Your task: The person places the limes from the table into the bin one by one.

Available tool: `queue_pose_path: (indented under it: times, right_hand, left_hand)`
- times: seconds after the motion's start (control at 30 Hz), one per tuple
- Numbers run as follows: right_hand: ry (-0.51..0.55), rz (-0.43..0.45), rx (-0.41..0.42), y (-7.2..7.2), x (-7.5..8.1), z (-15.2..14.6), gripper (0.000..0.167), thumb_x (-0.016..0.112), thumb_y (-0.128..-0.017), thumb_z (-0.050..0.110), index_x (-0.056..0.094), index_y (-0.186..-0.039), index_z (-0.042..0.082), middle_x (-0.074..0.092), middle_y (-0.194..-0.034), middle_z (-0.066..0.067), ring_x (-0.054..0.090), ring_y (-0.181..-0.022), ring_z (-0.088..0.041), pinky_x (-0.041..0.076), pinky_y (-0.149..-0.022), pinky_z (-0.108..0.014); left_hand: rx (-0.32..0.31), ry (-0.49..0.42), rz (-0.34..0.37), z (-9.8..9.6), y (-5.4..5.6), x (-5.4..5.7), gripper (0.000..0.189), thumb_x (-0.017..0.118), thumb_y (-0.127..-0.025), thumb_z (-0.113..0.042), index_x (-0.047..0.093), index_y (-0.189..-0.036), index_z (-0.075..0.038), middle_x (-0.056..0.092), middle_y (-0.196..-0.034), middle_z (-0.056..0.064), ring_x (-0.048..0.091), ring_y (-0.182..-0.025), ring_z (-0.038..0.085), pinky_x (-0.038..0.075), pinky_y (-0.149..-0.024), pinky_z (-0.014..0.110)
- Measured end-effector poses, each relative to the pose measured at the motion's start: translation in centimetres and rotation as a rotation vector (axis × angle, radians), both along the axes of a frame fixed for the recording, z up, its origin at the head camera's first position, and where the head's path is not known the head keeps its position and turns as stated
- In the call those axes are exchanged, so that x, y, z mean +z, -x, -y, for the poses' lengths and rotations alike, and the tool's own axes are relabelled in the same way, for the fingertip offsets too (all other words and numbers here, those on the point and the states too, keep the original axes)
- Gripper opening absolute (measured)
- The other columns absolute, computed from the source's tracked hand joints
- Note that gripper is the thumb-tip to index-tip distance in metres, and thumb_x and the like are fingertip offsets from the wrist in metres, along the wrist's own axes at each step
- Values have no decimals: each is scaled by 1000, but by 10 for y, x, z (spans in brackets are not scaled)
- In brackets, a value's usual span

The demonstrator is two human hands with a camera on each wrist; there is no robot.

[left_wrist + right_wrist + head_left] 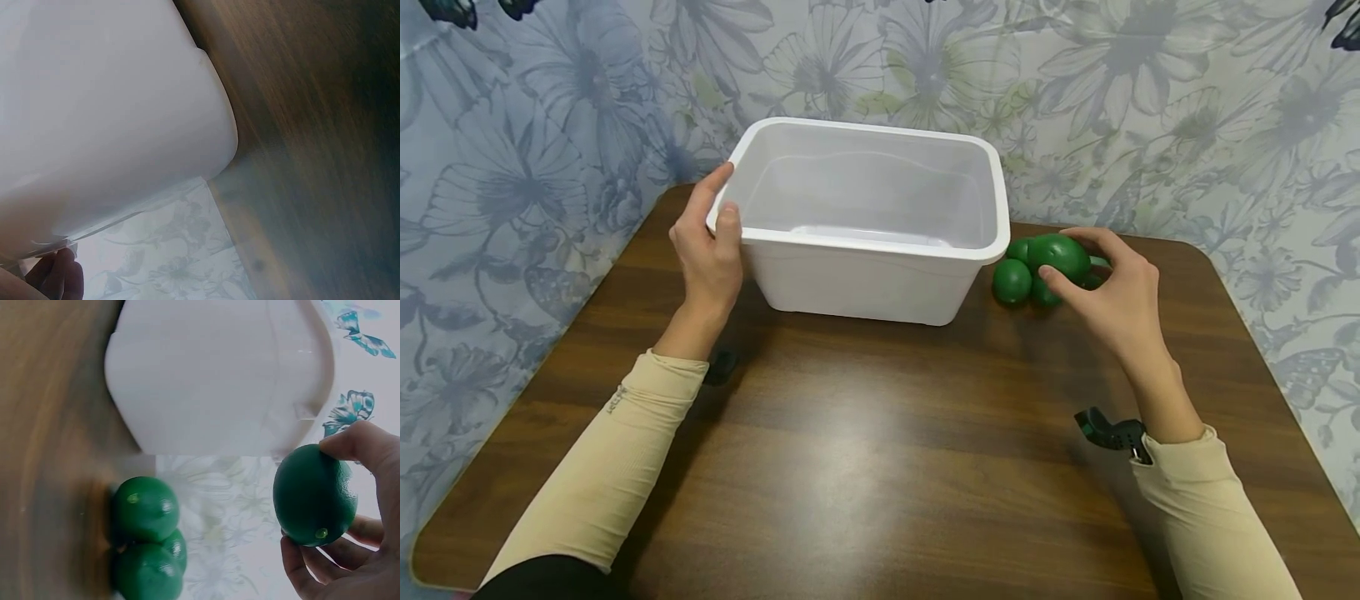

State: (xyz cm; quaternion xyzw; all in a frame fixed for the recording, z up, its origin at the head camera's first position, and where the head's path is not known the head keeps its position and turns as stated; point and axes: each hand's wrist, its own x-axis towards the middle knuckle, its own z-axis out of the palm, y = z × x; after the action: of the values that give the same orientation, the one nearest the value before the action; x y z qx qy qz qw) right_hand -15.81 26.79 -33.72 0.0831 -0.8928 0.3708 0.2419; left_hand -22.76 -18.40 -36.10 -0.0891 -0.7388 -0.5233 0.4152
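Note:
A white plastic tub [857, 282] stands on the wooden table, its inside bare in the head view. My left hand [707, 254] grips the tub's left rim, thumb at the front corner and fingers along the side. In the left wrist view, its curled fingers [64, 275] show at the rim's edge. Right of the tub, my right hand [1116, 292] holds a green lime [312, 500] between thumb and fingers, raised above the others. Several more limes [1012, 282] lie bunched on the table below it, close to the tub's right side, partly hidden by the held one.
The brown wooden table [850, 450] extends toward me, with its back edge just behind the tub and limes. Behind it hangs a pale floral backdrop [1135, 108] with butterflies. A black wrist mount [1112, 433] juts from my right sleeve above the table.

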Motion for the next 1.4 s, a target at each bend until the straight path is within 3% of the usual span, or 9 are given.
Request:
queue_pose_path:
  times: [0.2, 0.4, 0.6, 0.73, 1.03, 1.27, 1.4]
  right_hand:
    - [33, -51, -3, 3, 12, 5, 46, 83, -87, 26, 74, -130, 13, 76, -122, -5, 63, -102, 8, 49, -88, -10]
    - [79, -88, -5, 9, 24, 11, 45, 84, -86, 21, 75, -129, 13, 76, -123, -6, 65, -103, 4, 50, -88, -13]
    - [125, -103, 28, 13, 32, 19, 45, 83, -86, 16, 74, -129, 9, 74, -123, -8, 65, -107, -3, 51, -85, -13]
    - [132, -112, 52, 15, 36, 25, 45, 83, -86, 15, 73, -129, 7, 74, -123, -8, 64, -107, -4, 51, -86, -15]
    - [90, -114, 133, 25, 48, 52, 46, 84, -86, 17, 73, -129, 9, 75, -123, -4, 65, -109, -5, 53, -88, -16]
    - [61, -116, 203, 34, 51, 69, 47, 84, -85, 18, 72, -129, 7, 75, -122, -5, 68, -110, -14, 55, -89, -17]
    - [59, -102, 249, 35, 50, 75, 47, 84, -85, 20, 72, -130, 9, 76, -121, -2, 68, -111, -12, 56, -92, -21]
  left_hand:
    - [-1, -8, -12, 4, 6, -7, 63, 50, -87, -36, 71, -135, -1, 74, -129, 16, 70, -113, 36, 48, -92, 16]
    - [0, -7, -13, 1, 2, -3, 64, 50, -87, -36, 70, -135, 0, 74, -129, 18, 70, -114, 38, 49, -92, 17]
    - [1, -14, -16, 2, 8, -8, 63, 50, -86, -36, 71, -135, -1, 74, -129, 16, 70, -112, 37, 48, -91, 17]
    - [2, -14, -14, -2, 4, -3, 64, 49, -86, -36, 71, -134, 0, 74, -129, 18, 69, -112, 38, 48, -91, 17]
    - [-9, -38, -2, -14, -19, 18, 61, 48, -87, -32, 72, -132, 2, 73, -128, 21, 69, -111, 41, 48, -89, 16]
    - [-15, -35, -6, -15, -21, 20, 62, 49, -86, -32, 71, -132, 4, 73, -127, 24, 68, -109, 43, 47, -88, 14]
    - [-20, -38, -11, -16, -20, 20, 62, 48, -86, -32, 71, -131, 4, 73, -127, 23, 69, -109, 40, 47, -88, 14]
